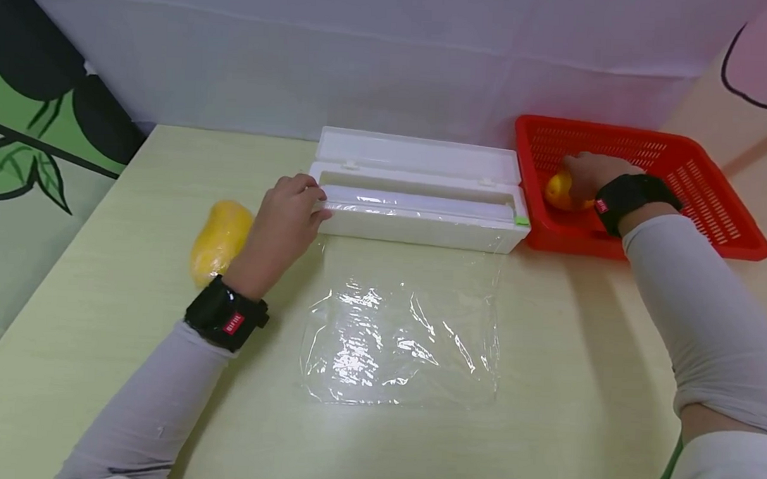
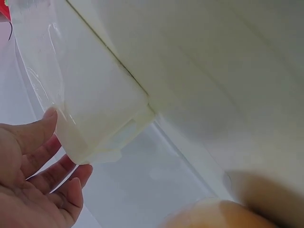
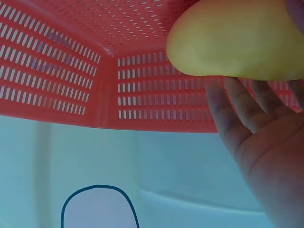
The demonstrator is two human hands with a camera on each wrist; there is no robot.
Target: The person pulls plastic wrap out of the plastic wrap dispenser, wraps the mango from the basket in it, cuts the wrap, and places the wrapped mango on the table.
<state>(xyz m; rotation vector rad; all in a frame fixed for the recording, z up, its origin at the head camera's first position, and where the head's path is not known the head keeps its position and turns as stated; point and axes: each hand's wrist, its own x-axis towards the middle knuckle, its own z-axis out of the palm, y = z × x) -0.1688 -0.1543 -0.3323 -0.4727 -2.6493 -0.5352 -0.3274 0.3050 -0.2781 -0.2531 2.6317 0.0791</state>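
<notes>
My left hand (image 1: 288,211) grips the left end of a white cling film dispenser (image 1: 415,230), whose lid is up. In the left wrist view the thumb lies on the film-covered front edge, with the fingers around the corner. A sheet of clear cling film (image 1: 399,346) is drawn out from the dispenser and lies on the table. Inside the red basket (image 1: 650,245), my right hand (image 1: 598,175) holds a smooth yellow mango (image 3: 232,40), fingers along one side and thumb opposite. Left of my left hand lies another yellow mango (image 1: 221,237) with a shiny film wrapping.
The pale table (image 1: 133,315) reaches back to a white cloth backdrop (image 1: 288,67). The basket's left wall stands right beside the dispenser's right end, where a small green part (image 1: 521,220) sits. A green cord (image 1: 666,468) runs near the right forearm.
</notes>
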